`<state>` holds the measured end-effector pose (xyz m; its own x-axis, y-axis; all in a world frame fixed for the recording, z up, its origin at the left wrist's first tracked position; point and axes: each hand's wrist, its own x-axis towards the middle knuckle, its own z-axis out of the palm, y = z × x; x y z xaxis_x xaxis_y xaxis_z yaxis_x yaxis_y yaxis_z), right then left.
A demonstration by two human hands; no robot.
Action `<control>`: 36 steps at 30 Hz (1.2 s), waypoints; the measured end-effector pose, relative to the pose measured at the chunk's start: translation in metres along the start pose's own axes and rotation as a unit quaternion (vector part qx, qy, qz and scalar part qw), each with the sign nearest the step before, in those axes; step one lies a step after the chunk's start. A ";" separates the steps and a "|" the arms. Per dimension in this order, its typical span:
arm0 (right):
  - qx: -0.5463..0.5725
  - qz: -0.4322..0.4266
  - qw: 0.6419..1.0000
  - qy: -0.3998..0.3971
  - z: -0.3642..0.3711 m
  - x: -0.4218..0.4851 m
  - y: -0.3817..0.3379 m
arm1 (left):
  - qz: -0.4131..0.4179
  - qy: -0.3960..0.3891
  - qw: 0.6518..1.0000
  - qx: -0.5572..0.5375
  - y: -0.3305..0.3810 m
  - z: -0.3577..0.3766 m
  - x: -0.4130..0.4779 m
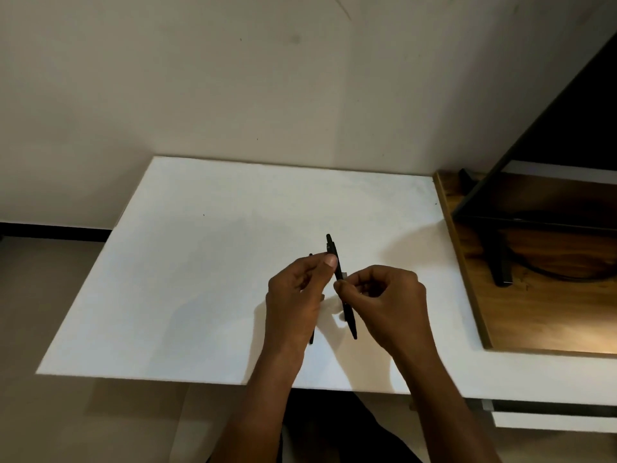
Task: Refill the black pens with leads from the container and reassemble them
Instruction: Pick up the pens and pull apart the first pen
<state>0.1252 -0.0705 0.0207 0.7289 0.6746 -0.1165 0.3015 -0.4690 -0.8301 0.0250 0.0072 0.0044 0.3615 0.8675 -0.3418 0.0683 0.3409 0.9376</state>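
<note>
- White tabletop: flat, matte and rectangular. It spreads out left of and behind the grip, and both hands are held above it.
- Second black pen: thin and dark, just left of the grip. Only its two ends show, one beyond the left knuckles and one below the palm. Whether the hand holds it or it lies on the tabletop cannot be told.
- Left hand: fingers curled in, thumb laid flat against the upper barrel of the black pen, holding it from the left.
- Black pen: slim, smooth and matte black, held between the two hands. Its far end sticks out beyond the left thumb and its near end points down towards the person, below both grips. Any marking on it is too small to read.
- Right hand: thumb and forefinger closed tightly in a pinch on the middle of the barrel, just below the left thumb, with the other fingers curled into the palm.
- Wooden surface: brown, grained and glossy, well to the right of the grip and abutting the tabletop.
- Black metal frame: straight dark bars slanting above the wood.
</note>
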 end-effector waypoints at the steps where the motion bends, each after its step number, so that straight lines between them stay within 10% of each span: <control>1: -0.003 -0.008 1.000 -0.004 0.000 0.000 0.002 | 0.006 -0.004 1.000 0.014 0.000 0.000 0.000; 23: 0.307 0.121 0.943 -0.032 -0.005 0.011 0.012 | 0.168 -0.084 0.936 0.298 -0.017 -0.002 -0.001; 33: 0.388 0.200 0.895 0.093 -0.009 0.022 0.025 | 0.101 -0.105 0.956 0.253 -0.019 0.000 -0.002; 36: 0.258 0.154 0.940 0.163 -0.020 0.024 0.039 | 0.091 -0.094 0.967 0.218 -0.016 -0.004 0.000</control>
<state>0.1664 -0.0841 -0.0033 0.9073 0.3023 -0.2922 -0.2324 -0.2185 -0.9478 0.0202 0.0028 -0.0108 0.5639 0.8038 -0.1893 0.3586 -0.0318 0.9330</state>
